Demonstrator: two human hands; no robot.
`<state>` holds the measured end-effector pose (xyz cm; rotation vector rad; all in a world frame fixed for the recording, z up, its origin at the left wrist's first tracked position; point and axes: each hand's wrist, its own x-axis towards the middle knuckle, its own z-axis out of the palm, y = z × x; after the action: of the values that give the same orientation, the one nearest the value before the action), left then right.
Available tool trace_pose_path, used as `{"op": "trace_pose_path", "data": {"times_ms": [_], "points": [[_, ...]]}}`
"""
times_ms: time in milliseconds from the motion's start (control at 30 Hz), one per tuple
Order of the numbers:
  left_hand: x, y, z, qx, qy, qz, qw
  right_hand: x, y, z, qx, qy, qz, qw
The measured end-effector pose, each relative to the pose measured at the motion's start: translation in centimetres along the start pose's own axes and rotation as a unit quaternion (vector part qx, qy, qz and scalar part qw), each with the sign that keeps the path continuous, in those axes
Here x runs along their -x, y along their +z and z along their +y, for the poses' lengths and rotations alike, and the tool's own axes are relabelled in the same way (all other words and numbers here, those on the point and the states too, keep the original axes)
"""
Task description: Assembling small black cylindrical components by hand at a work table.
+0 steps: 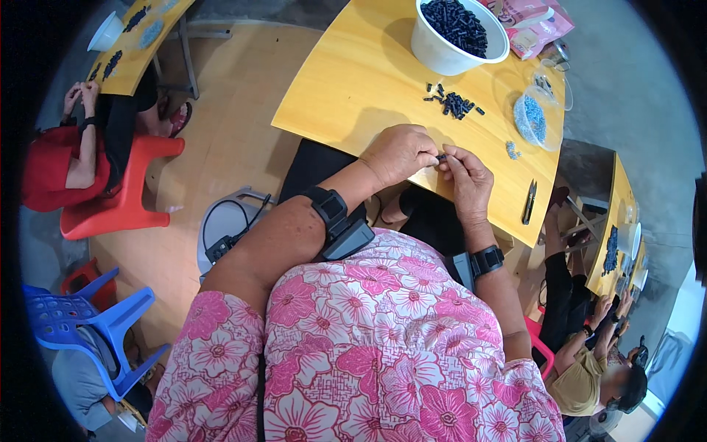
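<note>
At the near edge of the yellow table (361, 74), my left hand (400, 153) and my right hand (470, 181) meet fingertip to fingertip. Pinched between them is a small black cylindrical piece (441, 158); both hands are closed on it. Just beyond lies a loose pile of similar black pieces (455, 104). Farther off, a white tub (434, 60) holds a heap of them. To the right of the pile stands a clear plastic bowl (521, 127) of tiny light-blue parts, with a few blue parts (512, 150) spilled nearby. Black thread snips (529, 202) lie right of my right hand.
A pink package (534, 33) stands behind the tub. At the left, a person in red sits on a red stool (136, 177) by another table (140, 62). Blue plastic chairs (96, 324) are at lower left. More people work at tables (615, 221) on the right.
</note>
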<state>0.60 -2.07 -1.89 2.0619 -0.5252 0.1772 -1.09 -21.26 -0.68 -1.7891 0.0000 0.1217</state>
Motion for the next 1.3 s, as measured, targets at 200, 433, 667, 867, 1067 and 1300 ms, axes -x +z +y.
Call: {"op": "trace_pose_path", "data": {"times_ms": [200, 433, 667, 867, 1067, 1300], "points": [[-0.1, -0.2, 0.3, 0.021, -0.011, 0.005, 1.000, 0.0, 0.0, -0.3, -0.005, 0.005, 0.003, 1.000], [0.0, -0.4, 0.4, 0.024, -0.027, -0.008, 0.999, -0.2, 0.0, -0.6, 0.004, 0.014, 0.003, 1.000], [0.0, 0.0, -0.2, 0.008, 0.012, 0.002, 1.000, -0.1, 0.0, -0.2, 0.019, -0.013, -0.007, 1.000], [0.1, -0.1, -0.1, -0.003, 0.029, -0.002, 1.000, 0.1, 0.0, -0.4, 0.052, -0.075, -0.016, 0.996], [0.6, -0.5, 0.5, -0.042, 0.042, 0.005, 0.998, 0.6, 0.1, -0.4, 0.097, -0.116, -0.026, 0.988], [0.8, -0.5, 0.2, -0.041, 0.053, 0.008, 0.998, -0.4, -0.4, -1.1, -0.032, -0.007, -0.017, 0.999]]}}
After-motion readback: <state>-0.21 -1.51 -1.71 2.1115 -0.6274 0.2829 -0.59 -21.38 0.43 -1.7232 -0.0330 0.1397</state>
